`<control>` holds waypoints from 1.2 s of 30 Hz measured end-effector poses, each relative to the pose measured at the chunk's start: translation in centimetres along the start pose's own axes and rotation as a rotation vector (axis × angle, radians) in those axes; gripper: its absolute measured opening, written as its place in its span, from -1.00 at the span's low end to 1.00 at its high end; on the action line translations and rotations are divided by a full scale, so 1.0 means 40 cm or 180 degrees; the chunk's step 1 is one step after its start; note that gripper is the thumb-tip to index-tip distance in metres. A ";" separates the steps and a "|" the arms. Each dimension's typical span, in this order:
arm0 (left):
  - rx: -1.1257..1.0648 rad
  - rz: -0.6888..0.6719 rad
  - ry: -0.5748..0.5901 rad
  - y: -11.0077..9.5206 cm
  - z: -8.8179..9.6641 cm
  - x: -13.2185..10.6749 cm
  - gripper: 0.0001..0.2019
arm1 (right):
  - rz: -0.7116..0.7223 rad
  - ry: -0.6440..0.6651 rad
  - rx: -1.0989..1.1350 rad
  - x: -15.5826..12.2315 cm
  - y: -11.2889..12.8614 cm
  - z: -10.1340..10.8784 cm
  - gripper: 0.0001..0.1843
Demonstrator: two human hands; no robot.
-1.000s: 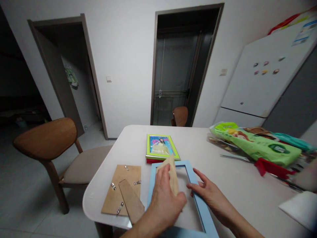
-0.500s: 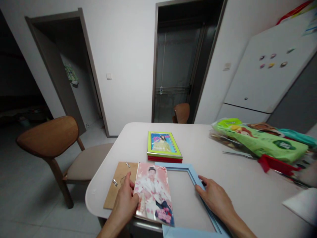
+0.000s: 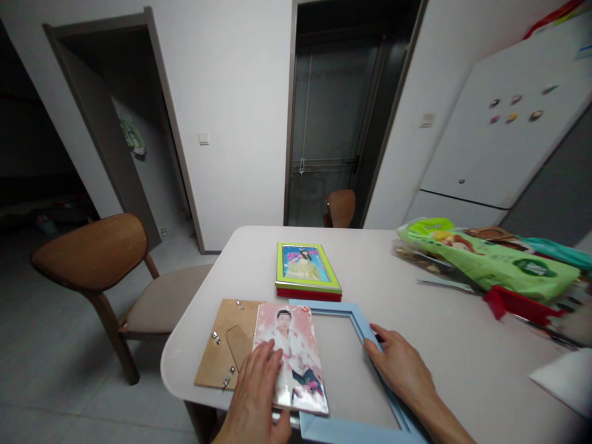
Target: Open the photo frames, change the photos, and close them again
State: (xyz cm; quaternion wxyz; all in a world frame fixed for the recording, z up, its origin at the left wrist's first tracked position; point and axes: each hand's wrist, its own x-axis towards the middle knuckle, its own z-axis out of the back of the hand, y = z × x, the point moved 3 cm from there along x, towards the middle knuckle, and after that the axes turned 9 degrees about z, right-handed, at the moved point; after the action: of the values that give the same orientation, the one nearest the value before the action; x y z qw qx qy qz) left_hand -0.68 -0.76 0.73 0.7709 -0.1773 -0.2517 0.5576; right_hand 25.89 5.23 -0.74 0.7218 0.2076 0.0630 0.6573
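Note:
A pink portrait photo print [image 3: 298, 361] lies partly over the left side of a light-blue picture frame [image 3: 358, 317], whose middle shows the tabletop. My left hand [image 3: 259, 379] rests on the photo's lower left, fingers stretched over its surface and thumb by the near edge. It does not visibly grip the print. Wrapped round the frame's right side is my right hand [image 3: 400, 367], thumb on the inner side and fingers at the outer edge. Under the photo's left side lies a brown backing board [image 3: 226, 342] with metal clips and a stand flap outline.
Beyond the frame sits a stack topped by a green picture frame [image 3: 330, 271], red beneath. Green packaging [image 3: 504, 259], scissors [image 3: 446, 284] and a red object [image 3: 518, 305] crowd the table's right. A chair [image 3: 92, 253] stands left; the rounded table edge [image 3: 165, 364] is close.
My left hand has left the photo's left edge and moved right, onto its surface. The photo has barely shifted. My right hand stays on the blue frame.

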 end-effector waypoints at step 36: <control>0.0050 -0.0383 0.0859 -0.100 -0.101 0.024 -0.50 | 0.0050 -0.0068 0.1282 0.003 0.070 0.005 -0.53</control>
State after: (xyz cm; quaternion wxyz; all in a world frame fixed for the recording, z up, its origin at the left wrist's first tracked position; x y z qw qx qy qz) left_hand 5.01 -1.05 -0.15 0.8311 -0.2292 -0.1516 0.4835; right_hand 23.40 5.45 0.51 0.6611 0.3551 0.1839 0.6348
